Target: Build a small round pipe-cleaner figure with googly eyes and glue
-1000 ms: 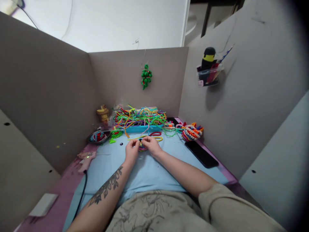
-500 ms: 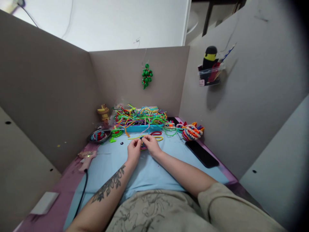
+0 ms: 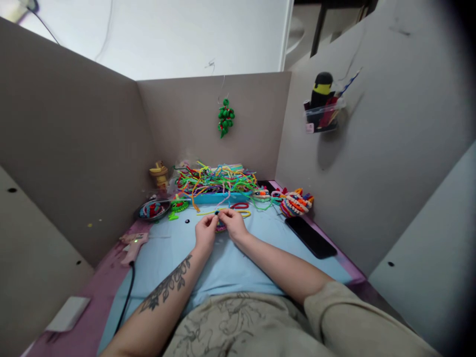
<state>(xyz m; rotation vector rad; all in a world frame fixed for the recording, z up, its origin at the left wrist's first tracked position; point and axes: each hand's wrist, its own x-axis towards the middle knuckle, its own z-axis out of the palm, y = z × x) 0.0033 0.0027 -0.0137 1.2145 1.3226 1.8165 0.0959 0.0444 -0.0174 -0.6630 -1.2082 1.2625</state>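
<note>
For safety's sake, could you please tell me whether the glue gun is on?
It appears on: a green light glows on the pink glue gun, its black cord attached.

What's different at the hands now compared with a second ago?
Very little. The left hand has shifted slightly to the right, closer to the right hand, and less of the small colourful piece shows between them. Neither hand has visibly let go or taken hold of anything else. The pink glue gun, black phone and blue tray stayed put.
</note>
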